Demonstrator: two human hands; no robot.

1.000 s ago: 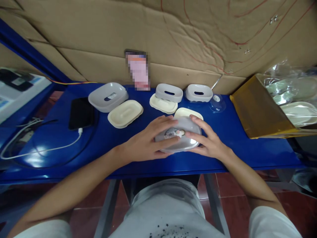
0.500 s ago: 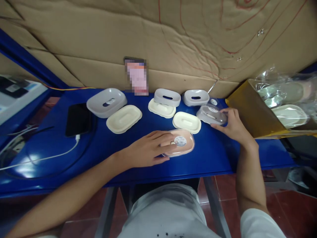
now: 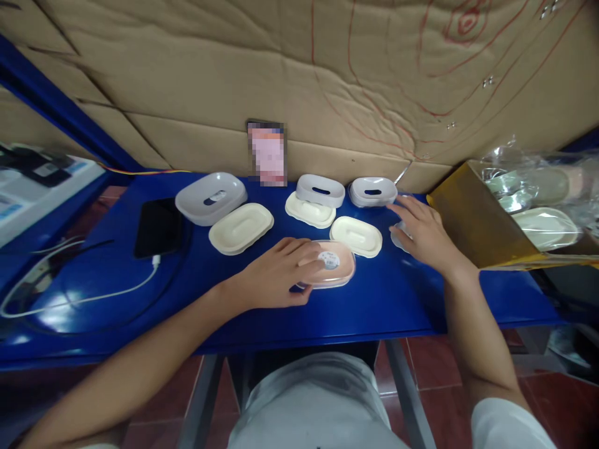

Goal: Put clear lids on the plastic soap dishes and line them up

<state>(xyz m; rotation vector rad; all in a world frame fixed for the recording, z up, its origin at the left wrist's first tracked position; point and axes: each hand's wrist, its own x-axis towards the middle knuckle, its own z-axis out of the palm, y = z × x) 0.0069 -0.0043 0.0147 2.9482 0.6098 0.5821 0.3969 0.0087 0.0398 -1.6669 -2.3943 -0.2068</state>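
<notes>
My left hand [image 3: 276, 274] rests over a peach soap dish [image 3: 340, 268] with a white label and a clear cover, its fingers lying across the left end. My right hand [image 3: 425, 237] is at the right, curved over a clear plastic lid [image 3: 401, 238]; most of the lid is hidden behind the hand. Its index finger reaches close to a grey soap dish [image 3: 373, 191] with a dark slot. Cream oval inserts [image 3: 356, 236] lie left of it, one by the peach dish. Another cream insert [image 3: 309, 211] sits partly under a second grey dish [image 3: 321, 190].
A larger grey dish [image 3: 211, 198] and a cream tray [image 3: 241, 229] lie at the left, beside a black phone [image 3: 158, 227] with a white cable. Another phone [image 3: 267, 153] leans on the cardboard. At the right stands a box [image 3: 461, 218] of bagged dishes [image 3: 547, 227].
My right hand has shifted left and up, nearer the grey dish. The clear lid now shows less, mostly behind that hand. My left hand and the peach dish have moved slightly left.
</notes>
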